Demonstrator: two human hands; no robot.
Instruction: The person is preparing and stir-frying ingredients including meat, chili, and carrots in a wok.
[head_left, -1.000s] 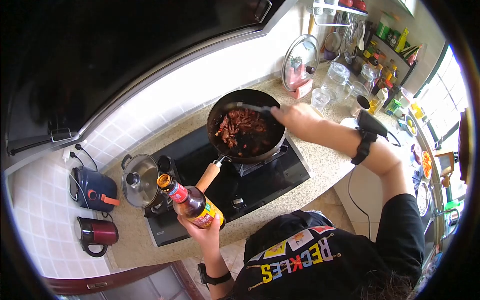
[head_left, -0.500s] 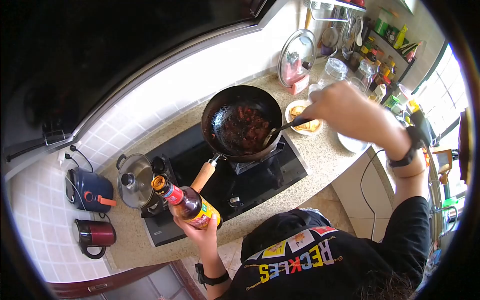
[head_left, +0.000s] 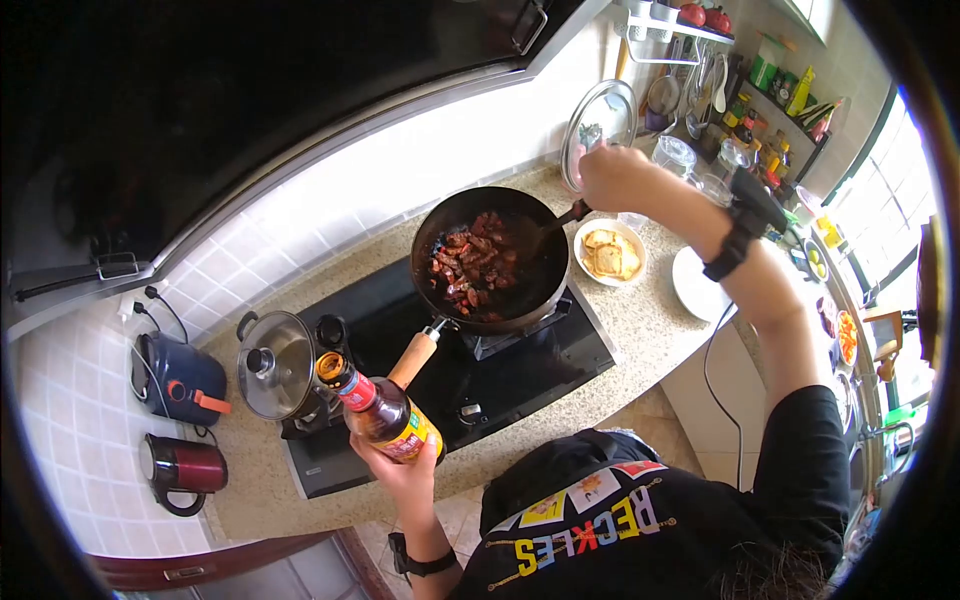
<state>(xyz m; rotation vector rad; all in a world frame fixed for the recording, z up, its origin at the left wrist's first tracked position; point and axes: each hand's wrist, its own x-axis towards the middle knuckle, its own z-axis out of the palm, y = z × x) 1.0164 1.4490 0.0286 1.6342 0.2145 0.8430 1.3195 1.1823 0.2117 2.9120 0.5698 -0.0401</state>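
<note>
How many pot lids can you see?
2: a glass lid leaning on the wall by the right hand; a second lid lying flat left of the bottle. More may be hidden.

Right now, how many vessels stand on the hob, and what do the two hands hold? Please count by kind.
frying pan: 1
lidded pot: 1
sauce bottle, in the left hand: 1
spatula, in the right hand: 1
Total: 4

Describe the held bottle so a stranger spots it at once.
Start at the black cooktop. At its front edge, below the pan's wooden handle, the left hand holds the bottle, tilted. Unlike the steel lidded pot beside it, it is dark glass with a red neck and yellow label.
</note>
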